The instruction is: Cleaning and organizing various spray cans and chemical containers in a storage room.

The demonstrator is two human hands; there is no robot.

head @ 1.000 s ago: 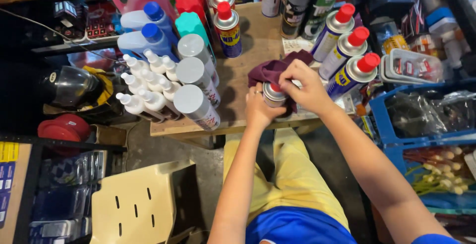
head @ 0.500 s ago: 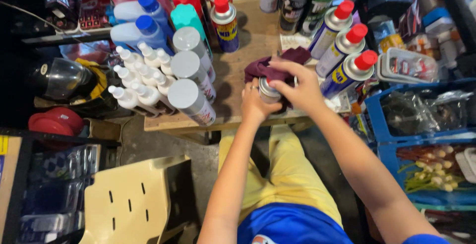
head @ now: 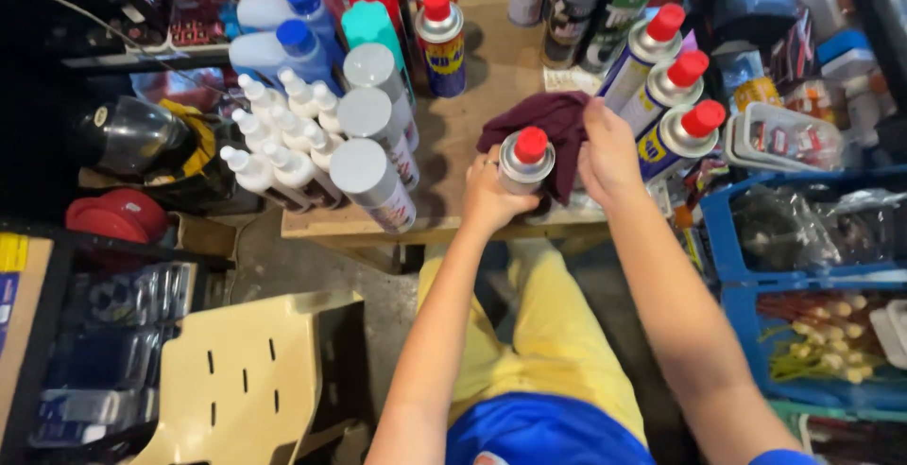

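My left hand [head: 498, 198] grips a small spray can with a red cap [head: 525, 160], held upright near the front edge of a wooden table [head: 491, 68]. My right hand [head: 609, 155] presses a dark maroon cloth [head: 548, 125] against the right side of that can. Three more red-capped spray cans [head: 661, 96] stand in a slanted row just right of my right hand. Grey-capped cans [head: 370, 148] and small white squeeze bottles [head: 283, 139] stand to the left of the held can.
Blue-capped bottles [head: 283, 35], a teal-capped bottle and tall cans fill the table's back. A beige plastic chair [head: 241, 380] stands lower left. Blue crates [head: 803, 276] with packaged goods stand at right, and a helmet [head: 128, 134] lies at left.
The right hand and cloth have slid off the can's top to its right side, so the red cap now shows. The left hand keeps its hold.
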